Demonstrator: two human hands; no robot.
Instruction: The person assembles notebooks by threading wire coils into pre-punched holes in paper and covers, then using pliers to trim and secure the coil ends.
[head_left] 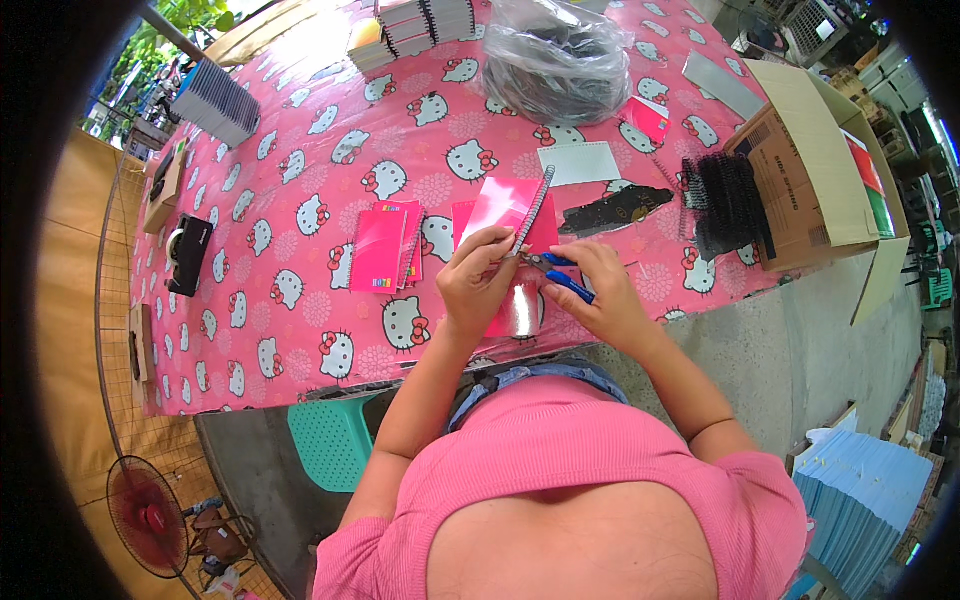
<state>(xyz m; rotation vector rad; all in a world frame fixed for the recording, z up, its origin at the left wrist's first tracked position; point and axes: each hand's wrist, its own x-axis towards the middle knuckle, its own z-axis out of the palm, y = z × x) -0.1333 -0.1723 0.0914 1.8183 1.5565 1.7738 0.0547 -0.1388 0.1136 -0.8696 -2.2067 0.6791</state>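
My left hand is closed on a pink spiral notebook, pinching it near the lower end of its dark coil. My right hand grips blue-handled pliers, whose metal jaws meet the coil's end beside my left fingertips. Under the notebook lies more pink sheet or cover, partly hidden. A shiny silvery cylinder-like object sits just below my hands, its kind unclear. To the left rests a small pile of pink spiral notebooks.
Right of the hands are a crumpled black piece, loose black coils and a cardboard box. Farther back stand a clear plastic bag with dark contents and notebook stacks. A tape dispenser sits left; a green stool stands below.
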